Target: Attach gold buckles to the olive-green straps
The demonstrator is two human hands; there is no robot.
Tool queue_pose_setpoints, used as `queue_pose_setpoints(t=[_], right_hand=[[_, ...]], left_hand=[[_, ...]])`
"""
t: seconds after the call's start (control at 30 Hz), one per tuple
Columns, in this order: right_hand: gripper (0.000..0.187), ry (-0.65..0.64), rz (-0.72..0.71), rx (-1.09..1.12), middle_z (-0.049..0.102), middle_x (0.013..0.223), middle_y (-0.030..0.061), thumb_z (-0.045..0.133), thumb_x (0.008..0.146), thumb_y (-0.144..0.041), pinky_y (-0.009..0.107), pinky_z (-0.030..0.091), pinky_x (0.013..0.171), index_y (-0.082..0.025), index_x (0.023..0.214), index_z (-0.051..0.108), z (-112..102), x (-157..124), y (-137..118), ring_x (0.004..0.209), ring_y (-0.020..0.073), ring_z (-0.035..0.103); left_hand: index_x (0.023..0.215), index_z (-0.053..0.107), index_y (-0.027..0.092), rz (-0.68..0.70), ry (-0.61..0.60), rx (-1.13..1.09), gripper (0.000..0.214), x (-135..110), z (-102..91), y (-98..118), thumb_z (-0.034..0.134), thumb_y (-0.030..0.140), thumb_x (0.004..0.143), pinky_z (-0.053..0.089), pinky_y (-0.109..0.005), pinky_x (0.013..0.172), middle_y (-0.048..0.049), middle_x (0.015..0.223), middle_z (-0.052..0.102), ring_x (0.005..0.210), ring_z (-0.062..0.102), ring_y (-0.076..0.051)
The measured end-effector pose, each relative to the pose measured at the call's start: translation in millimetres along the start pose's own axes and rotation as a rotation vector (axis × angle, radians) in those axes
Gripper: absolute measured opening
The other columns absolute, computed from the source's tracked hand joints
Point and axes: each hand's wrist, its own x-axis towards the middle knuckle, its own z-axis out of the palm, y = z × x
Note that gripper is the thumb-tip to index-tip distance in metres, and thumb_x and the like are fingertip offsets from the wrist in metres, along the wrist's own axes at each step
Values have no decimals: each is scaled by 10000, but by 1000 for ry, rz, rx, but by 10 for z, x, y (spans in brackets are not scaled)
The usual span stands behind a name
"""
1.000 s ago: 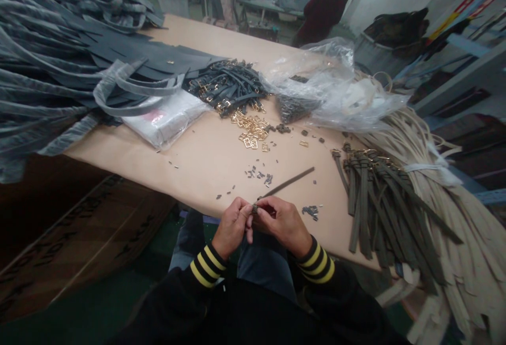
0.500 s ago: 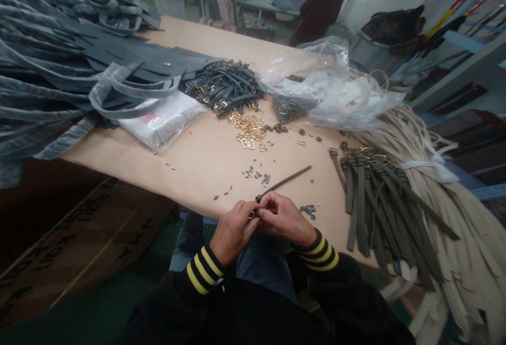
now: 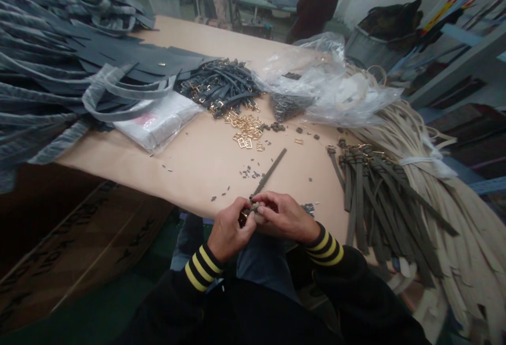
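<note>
My left hand (image 3: 229,229) and my right hand (image 3: 284,216) meet at the near edge of the tan table (image 3: 197,160). Both pinch the near end of a thin olive strap (image 3: 269,173), which angles away over the table toward the upper right. Some small fitting sits between my fingertips, too small to make out clearly. Loose gold buckles (image 3: 247,129) lie ahead, with small dark loops (image 3: 253,174) scattered nearer me. Olive straps with buckles (image 3: 367,187) are piled to my right.
Dark grey straps (image 3: 47,60) are heaped at the left, and dark buckled straps (image 3: 219,88) lie at mid-table. A clear plastic bag (image 3: 332,92) and pale straps (image 3: 454,203) fill the right side. A white packet (image 3: 158,121) lies left of centre. Other people stand far behind.
The far end of the olive strap has swung leftward and now points more steeply away. My hands have stayed at the table edge, shifting their pinch on the strap's near end.
</note>
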Motion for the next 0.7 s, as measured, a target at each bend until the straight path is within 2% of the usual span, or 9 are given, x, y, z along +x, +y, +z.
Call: queue_pose_setpoints(t=[0.13, 0.2, 0.37, 0.7], right_hand=[[255, 89, -93, -179, 539, 718, 17, 466, 742, -137, 234, 416, 586, -126, 992, 516, 47, 8, -11, 596, 107, 486], [255, 115, -139, -245, 537, 730, 27, 460, 740, -119, 252, 420, 616, -123, 990, 513, 68, 10, -12, 625, 121, 489], [224, 133, -171, -342, 531, 738, 46, 458, 737, -93, 273, 420, 649, -109, 949, 531, 91, -4, -22, 671, 144, 494], [154, 119, -147, -508, 517, 789, 57, 484, 767, -148, 274, 399, 671, -156, 896, 568, 69, -85, -86, 748, 163, 484]], left_hand=[[882, 473, 180, -145, -17, -17, 188, 18, -2, 36, 479, 194, 695, 357, -227, 528, 15, 647, 558, 525, 500, -122], [858, 503, 175, -174, -58, -24, 154, 25, -8, 53, 461, 206, 712, 369, -233, 558, -4, 688, 574, 586, 521, -134], [720, 528, 179, -167, -69, -57, 77, 19, -12, 91, 455, 202, 713, 348, -226, 541, 29, 584, 498, 536, 461, -119], [701, 504, 178, -124, -80, -13, 78, -56, 29, 72, 435, 197, 734, 314, -213, 511, 48, 539, 435, 492, 411, -99]])
